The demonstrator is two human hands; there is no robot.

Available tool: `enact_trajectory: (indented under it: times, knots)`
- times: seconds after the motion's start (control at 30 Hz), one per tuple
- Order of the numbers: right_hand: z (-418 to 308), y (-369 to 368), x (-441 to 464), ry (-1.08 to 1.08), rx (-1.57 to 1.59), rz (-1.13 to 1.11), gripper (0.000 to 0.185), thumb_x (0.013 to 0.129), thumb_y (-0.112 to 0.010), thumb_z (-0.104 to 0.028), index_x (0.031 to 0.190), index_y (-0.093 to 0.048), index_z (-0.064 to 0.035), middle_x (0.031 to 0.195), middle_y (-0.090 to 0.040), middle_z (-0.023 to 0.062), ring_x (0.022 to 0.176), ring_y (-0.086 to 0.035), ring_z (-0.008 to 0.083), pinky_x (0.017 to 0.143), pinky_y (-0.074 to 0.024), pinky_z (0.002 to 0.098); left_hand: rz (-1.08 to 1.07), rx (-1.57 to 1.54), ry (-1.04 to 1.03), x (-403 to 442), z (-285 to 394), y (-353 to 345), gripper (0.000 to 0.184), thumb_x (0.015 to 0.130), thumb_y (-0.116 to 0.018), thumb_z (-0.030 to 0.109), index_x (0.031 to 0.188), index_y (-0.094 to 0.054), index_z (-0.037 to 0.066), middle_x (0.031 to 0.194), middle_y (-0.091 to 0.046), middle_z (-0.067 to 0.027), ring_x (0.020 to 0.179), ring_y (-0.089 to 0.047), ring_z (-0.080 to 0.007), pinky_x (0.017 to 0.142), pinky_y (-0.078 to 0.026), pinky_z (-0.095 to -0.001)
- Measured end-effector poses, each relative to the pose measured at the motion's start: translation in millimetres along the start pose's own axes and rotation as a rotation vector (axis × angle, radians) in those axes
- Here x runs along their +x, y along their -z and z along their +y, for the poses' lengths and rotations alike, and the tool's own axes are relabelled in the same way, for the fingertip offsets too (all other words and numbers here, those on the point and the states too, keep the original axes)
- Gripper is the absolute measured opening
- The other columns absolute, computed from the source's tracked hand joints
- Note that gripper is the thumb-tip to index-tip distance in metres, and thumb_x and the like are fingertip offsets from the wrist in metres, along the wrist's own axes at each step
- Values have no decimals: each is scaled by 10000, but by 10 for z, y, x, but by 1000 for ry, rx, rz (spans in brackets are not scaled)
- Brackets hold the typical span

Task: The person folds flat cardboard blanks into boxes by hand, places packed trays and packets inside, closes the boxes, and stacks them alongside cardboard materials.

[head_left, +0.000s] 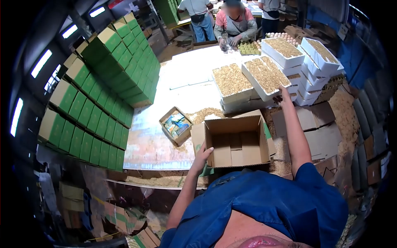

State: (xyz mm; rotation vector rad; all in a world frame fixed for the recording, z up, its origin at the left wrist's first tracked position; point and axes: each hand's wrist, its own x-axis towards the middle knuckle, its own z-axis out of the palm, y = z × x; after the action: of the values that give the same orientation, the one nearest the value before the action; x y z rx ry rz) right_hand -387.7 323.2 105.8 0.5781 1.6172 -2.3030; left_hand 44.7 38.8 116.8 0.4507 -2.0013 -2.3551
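Note:
My left hand (pixel 202 158) grips the left wall of an open cardboard box (pixel 235 126), thumb over the rim. The bottom of the box shows bare folded flaps. With my arm stretched forward, my right hand (pixel 284 97) holds the near right corner of a white foam box (pixel 254 86) filled with tan husk-like shavings. This foam box sits tilted across its neighbours, and its underside is hidden. To its left stands another filled foam box (pixel 237 97) on a stack.
Green cartons (pixel 93 107) are stacked high on the left. A small box (pixel 175 142) of blue odds and ends lies on the table (pixel 149 149). More foam boxes (pixel 309 68), eggs (pixel 285 38) and a co-worker (pixel 235 25) are at the back. Flattened cardboard (pixel 318 142) lies right.

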Motion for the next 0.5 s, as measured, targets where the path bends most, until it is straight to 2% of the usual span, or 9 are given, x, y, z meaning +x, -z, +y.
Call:
enact_trajectory:
  times: [0.03, 0.07, 0.13, 0.17, 0.2, 0.27, 0.3, 0.4, 0.5]
  knots:
    - [-8, 39, -156, 3, 59, -57, 506, 799, -711, -356, 1212, -563, -104, 1099, -584, 100, 922, -604, 252, 709, -540, 455, -1, 0, 2, 2, -2, -2, 652, 924, -538, 245, 1490, -302, 23, 1423, -452, -120, 1291, -419, -205, 1094, -296, -316]
    - [-5, 48, -41, 5, 59, -54, 506, 799, -711, -356, 1212, -563, -104, 1099, -584, 100, 922, -604, 252, 709, -540, 455, -1, 2, -13, 12, -2, -14, 644, 924, -537, 246, 1484, -312, 21, 1410, -462, -117, 1278, -428, -203, 1087, -303, -314]
    - [8, 3, 151, 17, 101, -246, 575, 798, -727, -406, 1264, -546, -122, 1201, -571, 102, 938, -606, 265, 774, -528, 458, -3, 5, -27, 20, 0, -24, 636, 924, -536, 246, 1478, -321, 20, 1398, -472, -113, 1265, -437, -202, 1081, -311, -312]
    - [-60, -92, -149, 69, -29, -184, 620, 758, -755, -472, 1255, -538, -173, 1096, -607, 62, 921, -596, 225, 796, -495, 435, -3, 4, -24, 30, 8, -20, 630, 925, -534, 247, 1475, -327, 20, 1392, -476, -112, 1259, -442, -201, 1076, -316, -311]
    - [6, -166, -80, 67, 24, -121, 584, 802, -744, -376, 1287, -522, -138, 1161, -610, 75, 1014, -603, 229, 868, -486, 411, -4, 5, -18, 27, 8, -11, 624, 925, -532, 248, 1471, -333, 20, 1386, -481, -110, 1252, -448, -200, 1072, -321, -309]
    - [101, -221, -82, 167, 319, -285, 541, 852, -699, -280, 1318, -495, -94, 1235, -593, 94, 1092, -591, 258, 953, -457, 404, -2, -33, -6, 28, -7, 2, 612, 926, -532, 256, 1458, -352, 12, 1378, -489, -107, 1256, -452, -199, 1070, -327, -312]
    - [129, -207, -86, 186, 323, -273, 526, 870, -662, -191, 1345, -469, -74, 1277, -578, 103, 1145, -573, 285, 999, -436, 427, 3, -47, -2, 32, -22, 10, 613, 926, -535, 259, 1456, -354, 11, 1377, -491, -107, 1257, -453, -199, 1071, -327, -311]
    - [195, -48, -156, 247, 331, -255, 565, 848, -683, -178, 1360, -469, -71, 1259, -592, 108, 1130, -577, 277, 1005, -429, 411, 32, -80, 6, 21, -92, 26, 617, 924, -551, 267, 1453, -360, 12, 1373, -496, -107, 1256, -455, -198, 1072, -327, -310]
    - [115, 261, -409, 220, 310, -335, 563, 846, -676, -178, 1347, -468, -25, 1283, -582, 127, 1147, -576, 281, 1017, -430, 417, 25, -35, -25, 16, -75, 4, 605, 930, -560, 274, 1438, -374, 3, 1323, -535, -101, 1197, -494, -187, 1036, -368, -303]
